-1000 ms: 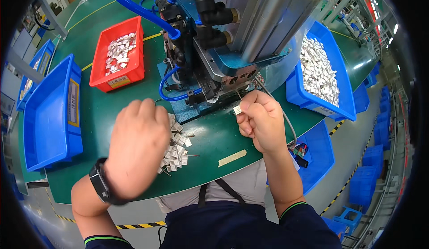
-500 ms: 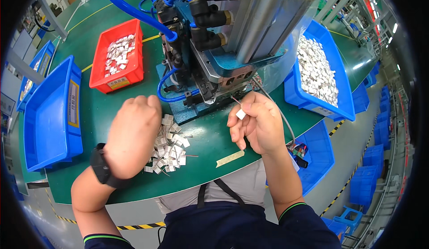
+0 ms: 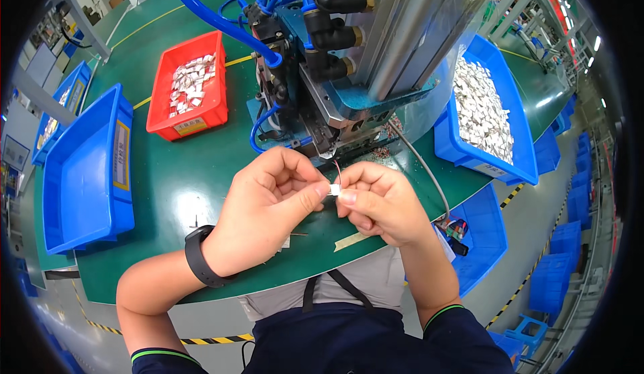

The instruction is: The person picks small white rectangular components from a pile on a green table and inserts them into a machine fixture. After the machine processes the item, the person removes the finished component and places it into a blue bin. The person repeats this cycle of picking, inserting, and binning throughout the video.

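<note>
Both hands meet over the green table, just in front of the machine. Between the fingertips is a small white connector (image 3: 334, 189), with a thin dark reddish wire rising from it toward the machine. My left hand (image 3: 268, 203) pinches it from the left with thumb and finger, a black band on that wrist. My right hand (image 3: 382, 203) pinches the same piece from the right. Beneath my left hand and wrist, the pile of white connectors (image 3: 286, 243) is almost wholly hidden; only an edge shows.
The machine (image 3: 335, 112) with blue hoses stands right behind my hands. A red bin (image 3: 157, 109) with white pieces is at the far left, a blue bin (image 3: 87, 173) nearer. Another blue bin (image 3: 456, 149), heaped with white pieces, stands right. Yellowish tape (image 3: 349, 242) lies near the front edge.
My left hand has moved right, from over the pile to the connector in my right hand, and now grips it too. My right hand has turned inward and lowered slightly. The view shifted a little.
</note>
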{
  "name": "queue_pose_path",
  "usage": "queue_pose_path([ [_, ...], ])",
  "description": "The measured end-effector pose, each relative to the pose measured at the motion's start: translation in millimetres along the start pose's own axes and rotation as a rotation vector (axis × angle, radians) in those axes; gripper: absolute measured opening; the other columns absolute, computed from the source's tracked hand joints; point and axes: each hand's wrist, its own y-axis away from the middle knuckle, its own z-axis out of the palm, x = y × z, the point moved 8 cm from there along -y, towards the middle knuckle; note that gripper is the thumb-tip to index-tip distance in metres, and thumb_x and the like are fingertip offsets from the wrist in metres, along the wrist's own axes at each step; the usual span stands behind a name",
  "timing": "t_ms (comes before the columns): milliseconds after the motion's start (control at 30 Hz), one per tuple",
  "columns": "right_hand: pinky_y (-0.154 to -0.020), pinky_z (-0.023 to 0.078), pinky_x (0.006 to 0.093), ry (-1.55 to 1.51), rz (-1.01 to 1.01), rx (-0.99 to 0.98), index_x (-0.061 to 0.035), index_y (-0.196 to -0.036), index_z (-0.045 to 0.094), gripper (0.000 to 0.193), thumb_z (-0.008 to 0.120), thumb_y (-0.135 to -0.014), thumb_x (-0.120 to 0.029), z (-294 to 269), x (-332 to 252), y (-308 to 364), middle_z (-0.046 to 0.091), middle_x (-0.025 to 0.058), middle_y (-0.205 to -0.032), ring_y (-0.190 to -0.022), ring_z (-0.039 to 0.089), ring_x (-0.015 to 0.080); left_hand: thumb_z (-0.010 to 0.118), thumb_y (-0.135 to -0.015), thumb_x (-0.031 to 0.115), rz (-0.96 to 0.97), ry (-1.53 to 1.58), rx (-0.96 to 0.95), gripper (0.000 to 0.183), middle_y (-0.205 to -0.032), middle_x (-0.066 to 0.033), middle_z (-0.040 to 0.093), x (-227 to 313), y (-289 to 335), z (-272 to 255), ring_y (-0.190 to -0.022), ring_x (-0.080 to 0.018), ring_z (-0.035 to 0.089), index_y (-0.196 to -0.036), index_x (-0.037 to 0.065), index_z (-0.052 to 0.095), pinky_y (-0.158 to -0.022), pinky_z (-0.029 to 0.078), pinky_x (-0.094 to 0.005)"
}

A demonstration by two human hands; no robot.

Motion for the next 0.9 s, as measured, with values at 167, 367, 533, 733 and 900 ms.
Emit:
queue_pose_path([
  [167, -0.044, 0.032, 0.0178, 0.028, -0.082, 0.041, -0.0021, -0.100, 0.063, 0.017, 0.063, -0.097, -0.018, 5, -2, 0, 0.061, 0.0035, -0.076, -0.051, 0.043, 0.0015, 0.066, -0.094, 0.006, -0.073, 0.119, -0.022, 0.030, -0.097, -0.0089, 0.063, -5, 2, 4, -0.086, -0.0151, 0.065, -0.118, -0.003, 0.050, -0.079, 0.056, -0.0287],
  [367, -0.044, 0.030, 0.0184, -0.090, -0.050, -0.067, -0.0023, -0.096, 0.063, 0.013, 0.060, -0.098, -0.015, 8, -3, 5, 0.061, 0.0040, -0.074, -0.051, 0.042, 0.0020, 0.063, -0.096, 0.007, -0.113, -0.007, -0.105, 0.028, -0.095, -0.0088, 0.065, -5, 2, 11, -0.082, -0.0145, 0.066, -0.120, -0.006, 0.056, -0.077, 0.056, -0.0283],
  [533, -0.041, 0.028, 0.0186, -0.127, 0.084, -0.175, -0.0029, -0.091, 0.064, 0.013, 0.062, -0.095, -0.015, 10, 4, 9, 0.059, 0.0027, -0.069, -0.047, 0.039, 0.0015, 0.062, -0.097, 0.007, 0.070, -0.385, -0.200, 0.012, -0.091, -0.0078, 0.066, 14, 4, 18, -0.081, -0.0129, 0.065, -0.100, -0.004, 0.066, -0.073, 0.053, -0.0265],
  [733, -0.043, 0.030, 0.0186, 0.220, 0.054, -0.309, -0.0051, -0.087, 0.066, 0.016, 0.064, -0.094, -0.020, 14, -5, 19, 0.061, 0.0002, -0.070, -0.050, 0.044, 0.0012, 0.061, -0.099, 0.013, -0.176, -0.105, -0.392, 0.016, -0.088, -0.0040, 0.064, -7, 12, 27, -0.080, -0.0085, 0.060, -0.105, 0.000, 0.065, -0.073, 0.049, -0.0245],
  [900, -0.044, 0.030, 0.0179, 0.096, -0.053, -0.003, -0.0032, -0.090, 0.068, 0.016, 0.066, -0.095, -0.018, -17, -25, 29, 0.062, 0.0003, -0.070, -0.051, 0.045, 0.0009, 0.061, -0.099, 0.013, -0.068, -0.256, -0.205, 0.016, -0.088, -0.0013, 0.062, -5, 14, 26, -0.078, -0.0092, 0.059, -0.106, -0.001, 0.060, -0.072, 0.050, -0.0248],
])
